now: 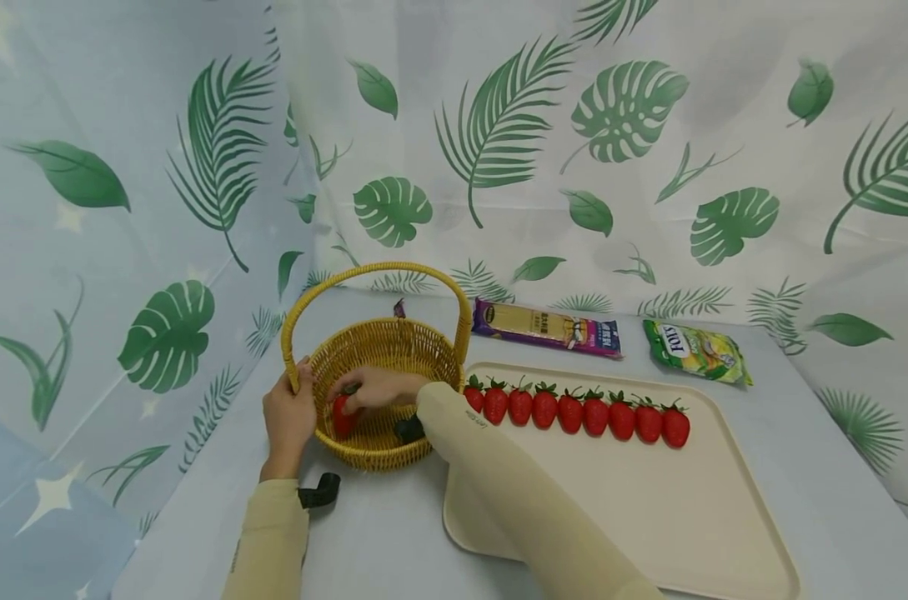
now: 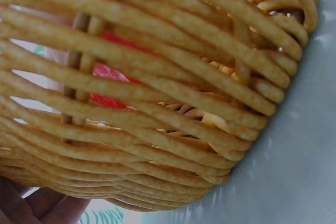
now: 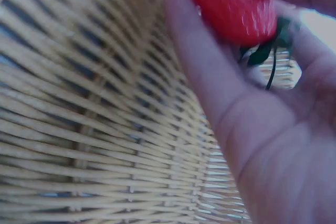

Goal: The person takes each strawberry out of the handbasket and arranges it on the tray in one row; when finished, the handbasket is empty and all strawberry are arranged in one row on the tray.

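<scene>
Inside the yellow wicker basket point(image 1: 382, 458), my right hand point(image 1: 371, 389) pinches a red strawberry point(image 1: 343, 419) with green leaves. The right wrist view shows this strawberry point(image 3: 231, 6) between thumb and fingers, close to the woven wall point(image 3: 105, 129). My left hand point(image 1: 288, 412) grips the basket's left rim at the foot of its tall handle point(image 1: 378, 268). Through the weave in the left wrist view, some red of the strawberry point(image 2: 110, 72) shows, and fingers of the left hand point(image 2: 47, 205) appear at the rim.
Right of the basket lies a beige tray point(image 1: 611, 517) with several strawberries point(image 1: 569, 414) in a row along its far side; my right forearm crosses its left part. Behind it are a purple pasta packet point(image 1: 547, 327) and a green FOX'S bag point(image 1: 697, 352). A leaf-patterned curtain point(image 1: 514, 242) stands behind.
</scene>
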`<state>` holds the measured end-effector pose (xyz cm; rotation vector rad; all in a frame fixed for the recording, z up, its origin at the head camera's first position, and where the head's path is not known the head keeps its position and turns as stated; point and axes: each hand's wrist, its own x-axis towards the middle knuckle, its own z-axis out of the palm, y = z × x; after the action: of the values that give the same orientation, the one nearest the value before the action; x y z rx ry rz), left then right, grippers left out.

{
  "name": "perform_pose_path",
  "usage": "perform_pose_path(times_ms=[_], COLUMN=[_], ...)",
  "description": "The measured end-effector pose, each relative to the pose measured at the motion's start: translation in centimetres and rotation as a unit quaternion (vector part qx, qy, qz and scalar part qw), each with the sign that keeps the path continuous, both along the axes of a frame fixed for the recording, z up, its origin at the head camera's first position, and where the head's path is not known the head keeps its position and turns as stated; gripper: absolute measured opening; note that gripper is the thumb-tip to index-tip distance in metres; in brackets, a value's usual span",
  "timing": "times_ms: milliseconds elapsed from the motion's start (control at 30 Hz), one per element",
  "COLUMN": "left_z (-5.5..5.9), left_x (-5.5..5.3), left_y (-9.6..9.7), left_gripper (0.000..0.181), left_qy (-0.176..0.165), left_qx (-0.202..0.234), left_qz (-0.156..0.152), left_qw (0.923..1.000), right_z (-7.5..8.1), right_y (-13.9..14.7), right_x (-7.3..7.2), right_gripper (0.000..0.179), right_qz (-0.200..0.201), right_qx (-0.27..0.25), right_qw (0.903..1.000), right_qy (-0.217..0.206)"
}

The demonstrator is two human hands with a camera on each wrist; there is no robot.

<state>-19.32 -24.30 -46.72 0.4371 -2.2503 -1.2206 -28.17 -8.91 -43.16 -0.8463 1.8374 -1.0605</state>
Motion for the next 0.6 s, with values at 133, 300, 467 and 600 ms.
perform_pose_path(times_ms=[133,300,467,600], left_z=[-0.1,-0.1,0.0,0.0], left_x=[0.1,0.1,0.2,0.3], left_y=[0.1,0.2,0.2,0.3], left_gripper=[0.044,0.045,0.046,0.045], left_qy=[-0.004,-0.005,-0.003,-0.004], left_qx=[-0.012,-0.015,-0.011,-0.008], left_qz=[0.001,0.006,0.005,0.006], left_qw=[0.9999,0.9998,0.9999,0.9999], right_z=[1.0,2.5,3.3,3.7], right_y=[1.1,2.8,4.9,6.9], right_x=[0.0,0.0,0.4,1.1], right_gripper=[0.04,0.04,0.032,0.028], right_qz=[-0.012,0.012,-0.015,-0.059], right_qx=[-0.009,-0.025,-0.058,-0.08], right_qw=[0.9998,0.9972,0.9932,0.9885], right_qy=[0.013,0.07,0.099,0.114])
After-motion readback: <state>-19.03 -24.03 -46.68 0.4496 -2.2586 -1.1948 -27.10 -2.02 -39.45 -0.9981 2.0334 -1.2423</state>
